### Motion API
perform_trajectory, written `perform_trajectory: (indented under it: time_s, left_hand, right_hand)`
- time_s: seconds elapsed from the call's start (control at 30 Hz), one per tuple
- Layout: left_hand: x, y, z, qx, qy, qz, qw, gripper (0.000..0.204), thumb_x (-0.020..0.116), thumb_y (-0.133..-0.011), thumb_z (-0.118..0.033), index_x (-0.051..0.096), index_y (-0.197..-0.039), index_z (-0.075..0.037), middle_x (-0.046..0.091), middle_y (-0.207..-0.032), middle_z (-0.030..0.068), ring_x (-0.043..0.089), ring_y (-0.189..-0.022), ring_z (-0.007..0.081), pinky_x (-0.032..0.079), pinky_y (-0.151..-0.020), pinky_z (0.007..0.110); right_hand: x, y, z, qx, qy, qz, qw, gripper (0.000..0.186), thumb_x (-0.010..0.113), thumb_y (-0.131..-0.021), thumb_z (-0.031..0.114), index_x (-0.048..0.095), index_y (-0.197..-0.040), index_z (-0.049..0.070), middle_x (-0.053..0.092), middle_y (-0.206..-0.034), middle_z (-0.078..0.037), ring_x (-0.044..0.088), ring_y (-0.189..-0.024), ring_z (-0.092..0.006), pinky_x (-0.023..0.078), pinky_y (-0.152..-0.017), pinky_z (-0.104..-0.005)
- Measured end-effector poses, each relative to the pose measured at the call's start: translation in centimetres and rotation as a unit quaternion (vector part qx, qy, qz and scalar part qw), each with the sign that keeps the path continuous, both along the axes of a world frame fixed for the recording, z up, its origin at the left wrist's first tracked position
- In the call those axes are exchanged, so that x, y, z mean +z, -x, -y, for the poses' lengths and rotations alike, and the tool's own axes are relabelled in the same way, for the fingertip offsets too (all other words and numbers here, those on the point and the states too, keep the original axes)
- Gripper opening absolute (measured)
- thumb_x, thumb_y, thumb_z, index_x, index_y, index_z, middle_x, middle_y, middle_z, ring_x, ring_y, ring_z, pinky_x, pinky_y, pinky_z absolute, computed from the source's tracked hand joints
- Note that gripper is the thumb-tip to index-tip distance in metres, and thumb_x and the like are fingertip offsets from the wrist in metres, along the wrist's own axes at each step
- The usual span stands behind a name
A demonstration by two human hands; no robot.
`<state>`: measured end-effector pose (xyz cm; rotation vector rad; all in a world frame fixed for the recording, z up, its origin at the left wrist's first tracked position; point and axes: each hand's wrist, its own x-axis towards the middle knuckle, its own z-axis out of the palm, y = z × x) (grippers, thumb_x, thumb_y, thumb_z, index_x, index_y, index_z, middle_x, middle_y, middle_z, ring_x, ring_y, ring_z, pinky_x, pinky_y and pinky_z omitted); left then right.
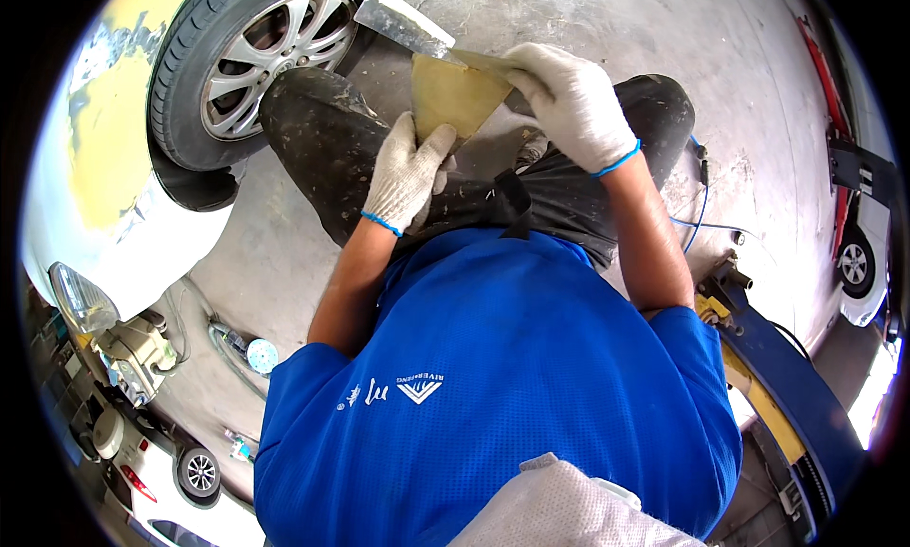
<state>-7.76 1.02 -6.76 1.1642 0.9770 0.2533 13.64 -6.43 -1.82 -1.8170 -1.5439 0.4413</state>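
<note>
– Where's our yellow sheet (453, 92)?
– Upper middle of the frame, bent, our left grip (406, 175) and right grip (572, 106) pinching it.
– Its long axis?
– We can't tell; one flap points right.

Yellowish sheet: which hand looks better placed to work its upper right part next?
Probably the right: the right hand pinches the yellowish sheet at its upper right, while the left hand holds its lower edge, farther from that part.

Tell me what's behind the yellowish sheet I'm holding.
Beyond the left edge of the sheet, concrete floor shows; below it, dark trousers. Whatever lies directly behind its surface is covered, so I can't tell.
</note>
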Motion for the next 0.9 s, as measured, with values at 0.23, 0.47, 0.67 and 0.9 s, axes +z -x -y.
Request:
perform_trajectory:
  time_s: [0.23, 0.47, 0.67, 0.9]
  left_hand:
    - [1.1, -0.3, -1.8, 0.006, -0.024, 0.061, 0.998, 0.034, 0.064, -0.097, -0.033, 0.053, -0.109, -0.004, 0.057, -0.079, 0.003, 0.052, -0.058, 0.0074, 0.043, -0.049, 0.022]
    - [0.6, -0.9, -0.7, -0.017, -0.012, 0.014, 1.0, 0.03, 0.063, -0.097, -0.033, 0.054, -0.104, -0.004, 0.059, -0.075, 0.0037, 0.051, -0.053, 0.0084, 0.042, -0.048, 0.023]
    - [0.6, -0.2, -1.2, -0.081, 0.161, 0.081, 0.98, 0.036, 0.065, -0.095, -0.038, 0.052, -0.107, -0.006, 0.054, -0.071, 0.0012, 0.046, -0.049, 0.0084, 0.039, -0.044, 0.022]
    - [-1.0, 0.8, -1.7, 0.008, 0.292, 0.192, 0.937, 0.031, 0.059, -0.097, -0.027, 0.052, -0.116, -0.004, 0.045, -0.06, 0.0, 0.036, -0.042, 0.0064, 0.028, -0.036, 0.024]
  right_hand:
    - [-3.4, -1.5, 2.3, -0.108, 0.006, -0.158, 0.981, 0.02, 0.064, -0.092, 0.012, 0.067, -0.111, 0.007, 0.07, -0.086, -0.009, 0.065, -0.078, -0.0177, 0.052, -0.073, -0.0294]
    - [-1.9, -2.1, 2.1, -0.022, 0.053, -0.155, 0.986, 0.022, 0.064, -0.091, 0.009, 0.067, -0.112, 0.003, 0.07, -0.095, -0.012, 0.065, -0.09, -0.0194, 0.05, -0.084, -0.0298]
    - [-1.7, -4.4, 2.5, -0.112, 0.01, -0.372, 0.922, 0.024, 0.062, -0.097, 0.014, 0.064, -0.114, -0.002, 0.065, -0.098, -0.001, 0.058, -0.092, -0.0099, 0.05, -0.084, -0.0272]
    - [-0.8, -3.3, 3.2, 0.025, 0.112, -0.266, 0.957, 0.032, 0.062, -0.096, 0.016, 0.061, -0.122, -0.003, 0.066, -0.107, -0.004, 0.057, -0.104, -0.0131, 0.047, -0.093, -0.029]
